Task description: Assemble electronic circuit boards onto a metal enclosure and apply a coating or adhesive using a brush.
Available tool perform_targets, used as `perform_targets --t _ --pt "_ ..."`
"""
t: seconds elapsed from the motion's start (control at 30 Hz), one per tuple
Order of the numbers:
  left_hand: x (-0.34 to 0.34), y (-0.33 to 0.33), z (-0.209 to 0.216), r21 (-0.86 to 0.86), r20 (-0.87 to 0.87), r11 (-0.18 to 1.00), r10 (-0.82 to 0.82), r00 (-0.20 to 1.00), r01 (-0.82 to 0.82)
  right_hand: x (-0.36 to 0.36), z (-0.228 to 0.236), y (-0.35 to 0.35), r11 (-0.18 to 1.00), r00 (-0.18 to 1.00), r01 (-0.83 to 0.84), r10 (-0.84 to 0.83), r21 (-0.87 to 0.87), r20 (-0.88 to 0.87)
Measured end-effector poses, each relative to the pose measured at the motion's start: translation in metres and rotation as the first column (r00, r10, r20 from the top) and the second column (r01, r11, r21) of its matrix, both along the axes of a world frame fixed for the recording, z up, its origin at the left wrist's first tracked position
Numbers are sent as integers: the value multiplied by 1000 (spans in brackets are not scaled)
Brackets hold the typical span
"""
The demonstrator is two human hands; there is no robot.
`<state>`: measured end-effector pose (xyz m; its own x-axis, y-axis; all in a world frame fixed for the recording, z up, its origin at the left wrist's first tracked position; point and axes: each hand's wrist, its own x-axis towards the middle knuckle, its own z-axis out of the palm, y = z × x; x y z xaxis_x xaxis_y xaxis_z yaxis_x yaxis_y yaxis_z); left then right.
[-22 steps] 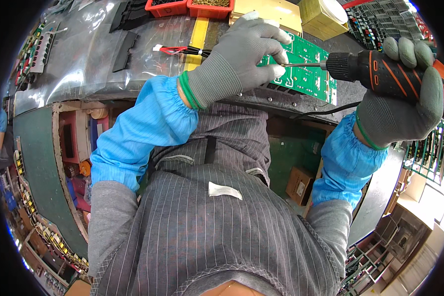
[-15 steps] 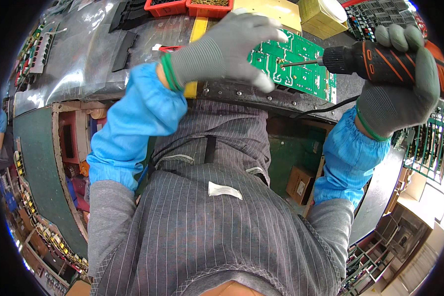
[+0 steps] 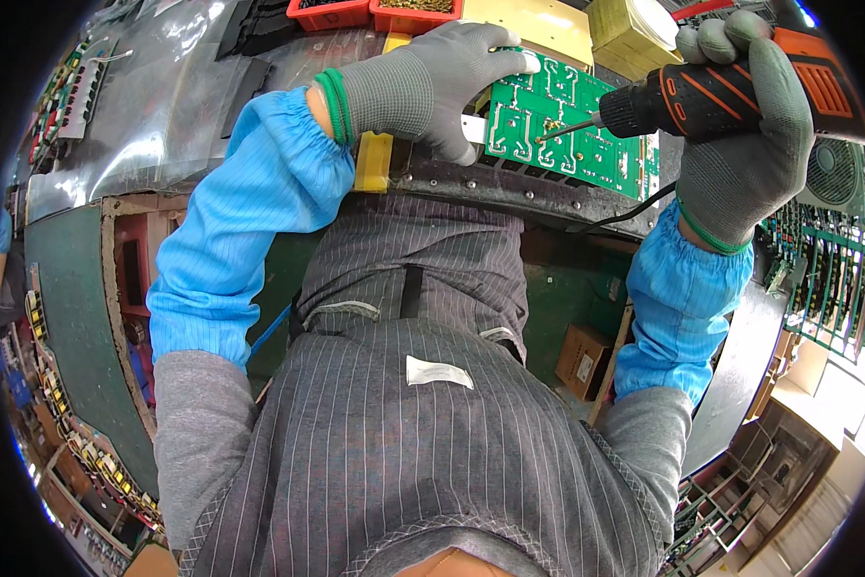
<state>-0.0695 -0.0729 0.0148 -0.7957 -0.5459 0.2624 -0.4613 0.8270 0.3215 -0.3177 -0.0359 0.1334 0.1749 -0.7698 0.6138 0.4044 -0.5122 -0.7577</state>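
A green circuit board [image 3: 596, 125] lies near the front edge of the black worktop. My left hand [image 3: 444, 85], in a grey glove with pale fingertips, spans the board's left end, fingers on the far side and thumb on the near side, next to a white piece [image 3: 473, 128]. Gripped in my gloved right hand [image 3: 755, 125] is a black and orange power screwdriver [image 3: 712, 99]. Its long bit [image 3: 569, 128] slants down to the left, and the tip meets the board around a small brass-coloured spot. Whether a screw sits under the tip is too small to tell.
Two red bins [image 3: 413, 15] of small parts stand at the back, beside a yellow box [image 3: 635, 34] with a white roll. Clear plastic sheets [image 3: 125, 115] cover the left worktop. A black cord [image 3: 635, 210] hangs over the front edge. Racks of boards [image 3: 827, 260] stand right.
My left hand has drawn back leftward from above the board and closed round its left end. My right hand has shifted left and away from me, and the screwdriver now slopes more steeply.
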Motion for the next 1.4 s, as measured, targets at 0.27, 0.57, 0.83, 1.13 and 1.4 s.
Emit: perform_targets --t 0.27,0.57,0.83,1.13,1.4 --pt "-1 1 2 26 -28 1000 -6 1000 7 72 24 30 857 822 508 -514 -90 -245" --pt "-3 3 8 92 34 995 26 999 -29 82 30 35 890 822 451 -444 -69 -356" --pt "0 1 3 55 0 998 14 1000 -14 60 22 11 935 872 277 -341 -220 -351" --pt "5 17 12 -19 -134 995 -97 986 95 54 27 27 909 888 393 -415 -139 -201" --pt "-11 35 5 -108 -146 994 -20 989 4 -13 -4 -12 926 941 138 -233 -351 -246"
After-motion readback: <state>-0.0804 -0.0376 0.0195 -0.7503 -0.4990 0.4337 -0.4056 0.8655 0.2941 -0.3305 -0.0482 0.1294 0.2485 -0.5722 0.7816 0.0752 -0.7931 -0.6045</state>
